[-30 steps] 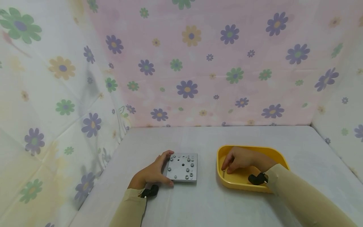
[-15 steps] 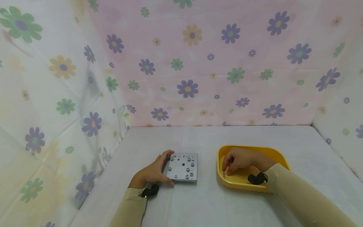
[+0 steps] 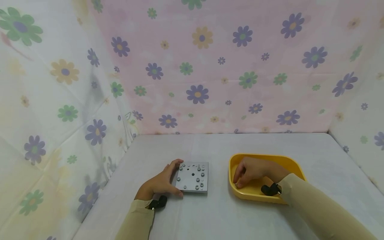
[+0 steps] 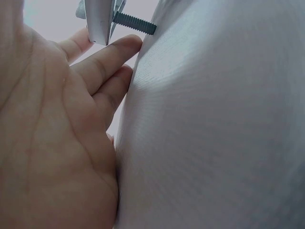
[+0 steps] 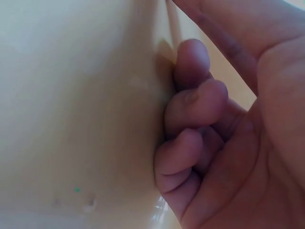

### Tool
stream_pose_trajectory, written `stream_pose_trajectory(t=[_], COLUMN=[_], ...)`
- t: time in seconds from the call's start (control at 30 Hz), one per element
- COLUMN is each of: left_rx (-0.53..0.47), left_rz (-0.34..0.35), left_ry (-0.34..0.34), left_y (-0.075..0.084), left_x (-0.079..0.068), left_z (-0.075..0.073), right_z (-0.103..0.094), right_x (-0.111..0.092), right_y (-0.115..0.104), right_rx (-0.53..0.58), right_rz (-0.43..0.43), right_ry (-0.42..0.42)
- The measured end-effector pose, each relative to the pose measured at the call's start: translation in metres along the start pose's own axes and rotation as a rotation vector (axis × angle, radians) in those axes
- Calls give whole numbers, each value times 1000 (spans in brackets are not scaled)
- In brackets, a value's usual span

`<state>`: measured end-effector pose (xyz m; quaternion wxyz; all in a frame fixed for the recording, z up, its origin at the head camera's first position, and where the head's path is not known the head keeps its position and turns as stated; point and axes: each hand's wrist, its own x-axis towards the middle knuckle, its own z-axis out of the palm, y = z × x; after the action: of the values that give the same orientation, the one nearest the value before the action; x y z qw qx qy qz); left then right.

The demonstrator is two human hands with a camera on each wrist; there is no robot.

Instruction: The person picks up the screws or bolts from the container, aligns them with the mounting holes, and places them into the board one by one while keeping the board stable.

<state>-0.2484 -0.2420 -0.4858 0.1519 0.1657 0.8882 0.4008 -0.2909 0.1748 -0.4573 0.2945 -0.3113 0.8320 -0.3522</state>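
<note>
A square silver metal plate (image 3: 187,177) with holes and several socket-head screws sits left of centre in the head view. My left hand (image 3: 162,181) grips its left side, index finger at the far corner and thumb at the near one. In the left wrist view, a threaded screw shank (image 4: 136,23) sticks out beneath the plate (image 4: 98,21). Inside a yellow tray (image 3: 261,197), my right hand (image 3: 252,169) pinches a small metal screw (image 3: 236,186) between thumb and index finger. The right wrist view shows the other fingers (image 5: 180,151) curled against the tray floor; the screw is hidden there.
The tray's raised walls surround my right hand. A white-covered table (image 3: 216,216) carries tray and plate. Flowered cloth (image 3: 222,100) hangs behind the table and at both sides. A black wrist camera (image 3: 159,202) sits on the left wrist, another (image 3: 271,190) on the right.
My right thumb and index finger have come together lower down on the screw, near the tray's left end. The left hand and plate stay in place.
</note>
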Motion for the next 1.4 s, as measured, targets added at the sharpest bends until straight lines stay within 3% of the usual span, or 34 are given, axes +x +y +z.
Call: stream_pose_trajectory(t=[0.33,1.13,1.4], left_rx=[-6,0,1], left_rz=[11,18,14], left_ry=[-5,-2,-3], left_y=[2,-2,-1], left_x=[-3,-4,-2], left_z=[-2,-2,0], right_z=[-1,-1,-2], right_x=[7,16,10], right_y=[0,-1,-6], right_rx=[-44,-128,-209], right_rz=[-15,177,227], right_ry=[35,133,166])
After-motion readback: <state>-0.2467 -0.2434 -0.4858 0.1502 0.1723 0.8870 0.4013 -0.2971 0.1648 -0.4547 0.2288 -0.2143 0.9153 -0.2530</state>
